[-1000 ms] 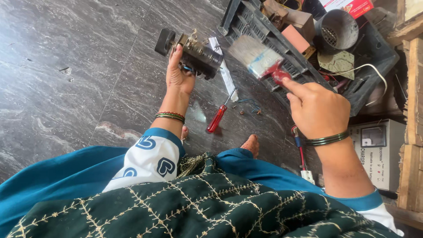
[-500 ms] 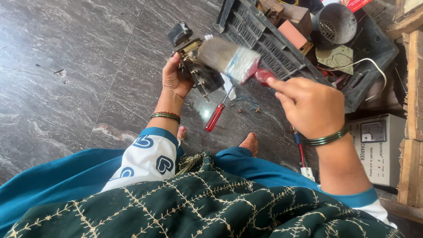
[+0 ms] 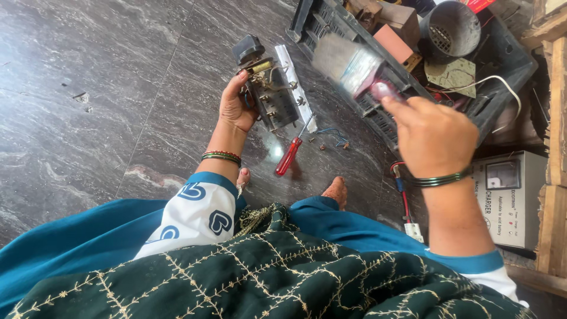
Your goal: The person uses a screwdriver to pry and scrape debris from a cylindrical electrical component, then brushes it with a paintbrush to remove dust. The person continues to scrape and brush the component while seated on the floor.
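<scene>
Brushing is the step in hand: the left hand [image 3: 236, 109] grips a dark metal switch assembly [image 3: 269, 94] above the marble floor [image 3: 106, 106]; the right hand [image 3: 431, 133] clamps a flat bristle paintbrush [image 3: 348, 62], blurred. Bristles must meet the assembly.

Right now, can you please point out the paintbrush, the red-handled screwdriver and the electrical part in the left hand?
paintbrush [image 3: 348, 62], head view, on the blurred bristles.
red-handled screwdriver [image 3: 287, 157], head view, on the red handle, lying on the floor.
electrical part [image 3: 273, 97], head view, on its dark body with metal terminals.
</scene>
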Tool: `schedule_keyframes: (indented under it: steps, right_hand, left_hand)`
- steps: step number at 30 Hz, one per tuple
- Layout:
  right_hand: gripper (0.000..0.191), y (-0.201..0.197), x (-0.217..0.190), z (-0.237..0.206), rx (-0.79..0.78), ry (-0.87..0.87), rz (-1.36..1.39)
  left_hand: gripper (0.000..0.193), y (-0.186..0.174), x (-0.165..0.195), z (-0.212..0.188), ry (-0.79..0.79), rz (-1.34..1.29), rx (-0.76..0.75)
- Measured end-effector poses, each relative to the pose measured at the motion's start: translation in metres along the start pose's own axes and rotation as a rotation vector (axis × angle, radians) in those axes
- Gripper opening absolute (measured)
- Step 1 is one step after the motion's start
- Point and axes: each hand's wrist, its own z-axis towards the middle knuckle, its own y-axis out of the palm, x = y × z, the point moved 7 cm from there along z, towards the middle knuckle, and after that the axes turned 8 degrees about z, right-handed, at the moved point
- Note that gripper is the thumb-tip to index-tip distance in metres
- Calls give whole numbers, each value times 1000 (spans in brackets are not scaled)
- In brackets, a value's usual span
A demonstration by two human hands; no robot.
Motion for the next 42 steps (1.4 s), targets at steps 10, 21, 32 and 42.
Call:
schedule_keyframes:
  steps: [10, 21, 32, 42]
  right_hand:
    - [18, 0, 23, -1, -51, 66, 148]
    - [23, 9, 31, -8, 27, -112, 204]
    - [28, 0, 28, 0, 26, -43, 619]
    - [22, -3, 16, 2, 31, -101, 509]
  left_hand:
    - [63, 18, 5, -17, 0, -89, -154]
    - [65, 47, 8, -22, -51, -297, -430]
    - [72, 49, 14, -26, -60, -379, -477]
    - [78, 41, 28, -21, -11, -449, -466]
